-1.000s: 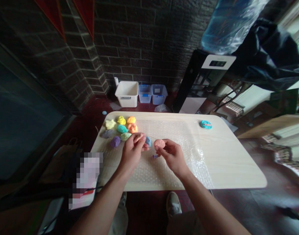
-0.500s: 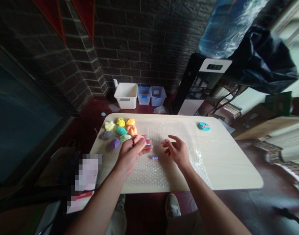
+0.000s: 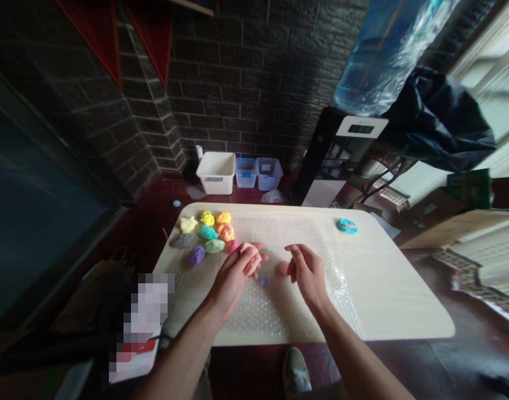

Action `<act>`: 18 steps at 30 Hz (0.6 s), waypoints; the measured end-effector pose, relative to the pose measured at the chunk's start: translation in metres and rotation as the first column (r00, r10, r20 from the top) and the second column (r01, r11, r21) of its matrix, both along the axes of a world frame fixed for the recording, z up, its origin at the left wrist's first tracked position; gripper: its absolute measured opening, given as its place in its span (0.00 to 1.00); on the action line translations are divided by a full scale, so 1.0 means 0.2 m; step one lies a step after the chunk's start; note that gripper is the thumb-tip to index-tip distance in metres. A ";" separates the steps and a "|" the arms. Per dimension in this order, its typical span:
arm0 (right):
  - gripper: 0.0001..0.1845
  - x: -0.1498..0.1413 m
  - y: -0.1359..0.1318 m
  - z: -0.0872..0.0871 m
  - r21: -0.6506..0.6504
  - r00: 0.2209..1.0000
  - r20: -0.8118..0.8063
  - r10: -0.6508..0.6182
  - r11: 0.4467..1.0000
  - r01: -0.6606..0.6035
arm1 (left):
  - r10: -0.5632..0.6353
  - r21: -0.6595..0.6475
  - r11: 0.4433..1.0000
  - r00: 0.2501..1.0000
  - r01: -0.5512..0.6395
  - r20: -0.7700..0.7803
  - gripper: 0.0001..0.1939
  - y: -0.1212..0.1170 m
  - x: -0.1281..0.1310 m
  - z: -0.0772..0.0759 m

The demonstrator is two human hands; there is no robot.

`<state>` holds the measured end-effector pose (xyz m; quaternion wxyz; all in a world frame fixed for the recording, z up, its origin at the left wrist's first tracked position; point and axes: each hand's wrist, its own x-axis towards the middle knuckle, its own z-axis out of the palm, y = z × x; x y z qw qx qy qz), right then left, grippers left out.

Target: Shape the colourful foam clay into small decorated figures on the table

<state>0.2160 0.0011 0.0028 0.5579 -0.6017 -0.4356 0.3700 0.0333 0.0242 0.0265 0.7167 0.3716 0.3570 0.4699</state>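
My left hand [image 3: 234, 272] is closed around a soft lump of peach-pink modelling clay [image 3: 250, 259], its thumb pressed on top. To the right, my right hand [image 3: 306, 272] hovers over the bubble wrap [image 3: 275, 305] with fingers loosely bent and apart. A blurred, round reddish-pink piece [image 3: 282, 269] shows just left of its fingertips; whether it touches them is unclear. Between the hands, a small purple and blue striped piece [image 3: 265, 281] rests on the wrap. Beyond my left hand sits a magenta clay lump [image 3: 232, 246], partly covered by it.
Several clay lumps, among them purple [image 3: 196, 255], teal [image 3: 208, 232] and orange [image 3: 226, 231], cluster at the table's left. A turquoise round piece [image 3: 347, 225] lies at the far right. Behind the table [image 3: 387, 289] stand a white basket [image 3: 216, 182], blue bins [image 3: 269, 180] and a water dispenser [image 3: 324, 191].
The view has tilted up slightly. My left hand has come nearer my right with the peach-pink clay. A reddish-pink piece now shows beside my right fingertips, and the magenta lump has come into sight.
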 end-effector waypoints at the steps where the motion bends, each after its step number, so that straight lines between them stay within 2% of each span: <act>1: 0.26 -0.03 -0.01 0.01 0.008 0.996 -0.058 0.061 0.998 -0.061 | 0.033 0.046 0.998 0.999 -0.032 -0.025 0.13 0.00 0.01 -0.01; 4: 0.22 -0.12 -0.06 0.03 0.011 0.939 -0.189 0.287 0.957 -0.290 | 0.030 0.152 0.988 0.997 -0.019 -0.067 0.16 -0.02 0.06 -0.04; 6: 0.22 -0.16 -0.07 0.03 0.053 0.902 -0.239 0.358 0.933 -0.356 | 0.001 0.165 0.986 0.997 0.012 -0.075 0.18 -0.03 0.09 -0.05; 12: 0.15 -0.14 -0.04 0.04 0.122 0.847 -0.346 0.403 0.915 -0.385 | 0.067 0.232 0.972 0.994 -0.045 -0.088 0.14 -0.03 0.10 -0.04; 15: 0.12 -0.12 -0.04 0.06 0.115 0.788 -0.417 0.453 0.886 -0.449 | 0.065 0.185 0.981 0.998 -0.060 -0.023 0.16 -0.01 0.08 -0.02; 18: 0.10 -0.11 -0.04 0.06 0.091 0.732 -0.499 0.463 0.868 -0.487 | 0.010 0.124 0.992 1.000 -0.013 0.022 0.16 0.00 0.06 0.00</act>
